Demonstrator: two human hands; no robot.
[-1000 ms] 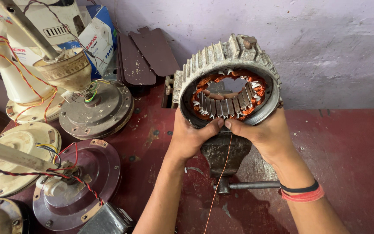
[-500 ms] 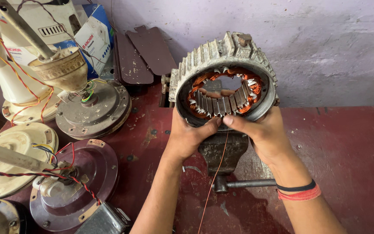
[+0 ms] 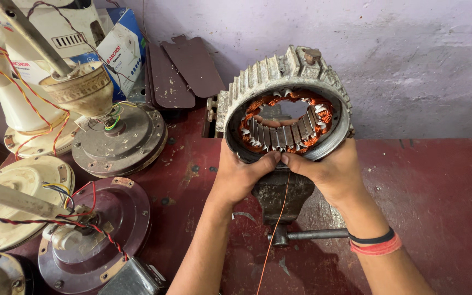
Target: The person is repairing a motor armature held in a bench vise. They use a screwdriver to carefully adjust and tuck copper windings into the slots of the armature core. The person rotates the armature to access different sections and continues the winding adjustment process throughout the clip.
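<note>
**Motor stator held over bench vise — item record**

Change since the earlier frames: the stator sits a little higher in the view and tips slightly more toward the wall; both hands keep the same grip at its lower rim.

Landmark: bench vise (image 3: 282, 194), dark cast metal, mounted on the red surface (image 3: 438, 191). All places below are given from it.

- Motor stator (image 3: 288, 104): ribbed grey housing, copper windings and pale slot liners visible inside the bore. Directly above the vise, open face toward the camera, lower rim close over the vise top; whether it touches cannot be told.
- Left hand (image 3: 236, 177): closed on the stator's lower left rim, thumb pressed at the bottom edge.
- Right hand (image 3: 329, 172): closed on the lower right rim, thumb meeting the left one at the bottom centre. A black band and a red band sit on this wrist.
- Copper wire (image 3: 274, 229): a single thin strand hanging from the stator's bottom edge, down in front of the vise.
- Vise handle (image 3: 312, 235): a steel bar, just below the vise, pointing right.
- Ceiling fan motors (image 3: 118, 139): several, with red and yellow leads, well to the left of the vise.
- Dark fan blades (image 3: 184, 68): up and left of the vise, leaning on the wall.

Step in hand, as judged: steadying the stator at the vise, with the loose strand being handled at the bottom slots. The next move likely calls for a firm hold on the housing while the fingertips keep the thin wire taut and unkinked.
</note>
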